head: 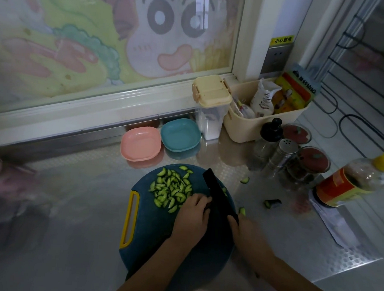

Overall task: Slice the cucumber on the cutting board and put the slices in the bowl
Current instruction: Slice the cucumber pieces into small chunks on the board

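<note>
Head view: cucumber slices [173,189] heaped on the far half of the cutting board [151,232], left of the knife [216,190]
Right hand [246,235] grips the handle; blade's long axis runs near-right to far-left, tip toward the teal bowl [180,133]; left hand [194,214] curls against the blade, its hold hidden.

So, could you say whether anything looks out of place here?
Yes: a small green cucumber slice and a dark cucumber end stub lie off the round dark-teal cutting board on the steel counter, beyond the black knife the right hand grips.
</note>
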